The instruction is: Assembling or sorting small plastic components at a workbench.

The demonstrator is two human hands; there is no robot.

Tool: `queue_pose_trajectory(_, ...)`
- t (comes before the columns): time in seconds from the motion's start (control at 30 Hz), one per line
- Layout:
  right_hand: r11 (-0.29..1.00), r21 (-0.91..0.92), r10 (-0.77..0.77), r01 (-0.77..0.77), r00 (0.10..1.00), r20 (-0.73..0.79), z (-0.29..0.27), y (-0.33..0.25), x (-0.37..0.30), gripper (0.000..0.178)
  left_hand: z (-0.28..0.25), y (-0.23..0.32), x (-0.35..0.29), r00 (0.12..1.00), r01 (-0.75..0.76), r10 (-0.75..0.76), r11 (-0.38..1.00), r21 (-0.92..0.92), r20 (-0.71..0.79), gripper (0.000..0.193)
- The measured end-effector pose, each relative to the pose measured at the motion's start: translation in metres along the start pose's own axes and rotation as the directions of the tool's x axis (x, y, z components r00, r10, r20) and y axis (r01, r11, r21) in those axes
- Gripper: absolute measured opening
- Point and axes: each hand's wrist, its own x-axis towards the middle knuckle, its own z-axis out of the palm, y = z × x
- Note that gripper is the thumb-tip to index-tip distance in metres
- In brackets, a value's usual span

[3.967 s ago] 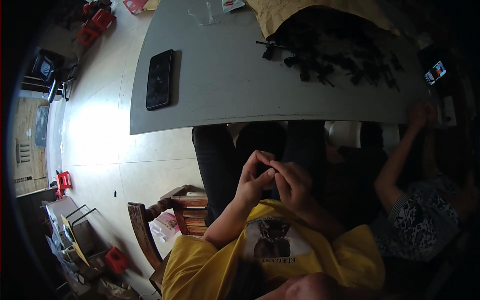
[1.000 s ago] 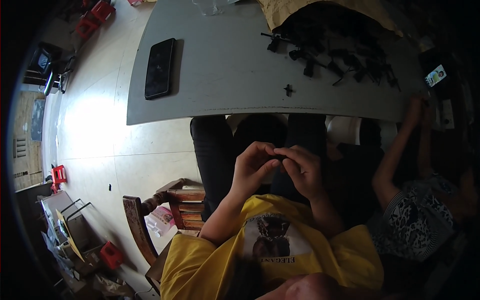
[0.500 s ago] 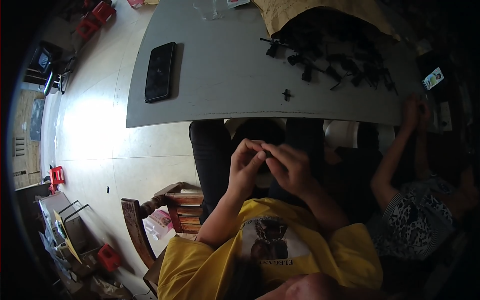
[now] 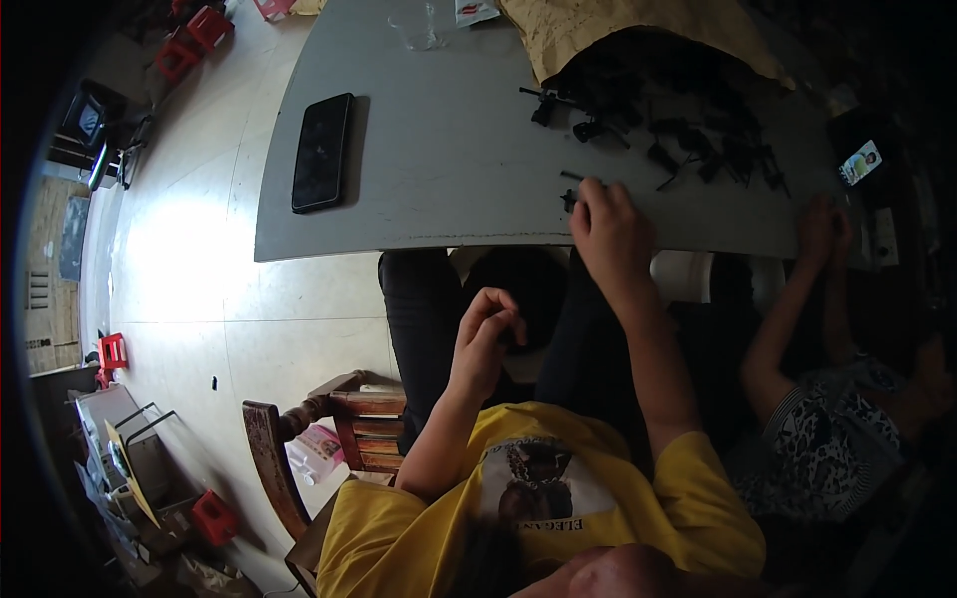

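Note:
My right hand (image 4: 613,229) is over the table's front edge, its fingers curled and pinched. A thin black stem (image 4: 571,175) juts out by its fingertips and seems to belong to a part in its grip, mostly hidden. Just left of those fingers lies a small black piece (image 4: 568,199) on the grey table (image 4: 429,189). Above my lap, my left hand (image 4: 485,334) is closed, thumb and fingers bent together; what it holds, if anything, is too dark to make out. Several black parts with thin stems (image 4: 698,145) lie in a loose pile beyond my right hand.
A brown paper bag (image 4: 638,30) backs the pile. A black phone (image 4: 322,152) and a clear plastic cup (image 4: 419,28) are on the table's left side. At right, a person's hands (image 4: 825,229) rest by the table edge, near a lit screen (image 4: 859,162). A wooden chair (image 4: 369,424) stands at left.
My hands were together above my lap. My right hand has moved forward to the table, and a black part at the pile's near edge has left its place. My left hand stayed low.

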Motion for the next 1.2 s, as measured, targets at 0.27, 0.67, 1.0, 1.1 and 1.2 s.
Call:
queue_pose_trajectory(0.27, 0.605, 0.766, 0.005, -0.218, 0.963, 0.271, -0.024, -0.040, -0.065, 0.014, 0.017, 0.002, 0.003, 0.902, -0.357, 0.412, 0.539, 0.762, 0.131, 0.037)
queue_pose_trajectory(0.67, 0.468, 0.844, -0.174, -0.262, 0.909, 0.379, -0.027, -0.017, -0.075, 0.036, 0.013, 0.021, -0.007, 0.884, -0.449, 0.385, 0.542, 0.711, 0.264, 0.023)
queue_pose_trajectory(1.0, 0.819, 0.570, -0.150, 0.074, 0.985, 0.089, -0.024, -0.038, -0.090, 0.028, 0.025, 0.007, -0.016, 0.997, -0.077, 0.070, 0.978, 0.196, 0.040, 0.010)
queue_pose_trajectory(1.1, 0.831, 0.538, -0.165, 0.140, 0.986, -0.003, -0.025, -0.042, -0.089, 0.019, 0.018, 0.006, -0.014, 0.984, -0.166, 0.145, 0.954, 0.249, 0.102, 0.008)
queue_pose_trajectory(1.2, 0.861, 0.485, -0.128, 0.150, 0.989, -0.079, -0.035, -0.042, -0.090, 0.016, 0.011, 0.008, -0.010, 0.951, -0.308, 0.277, 0.821, 0.480, 0.137, 0.006)
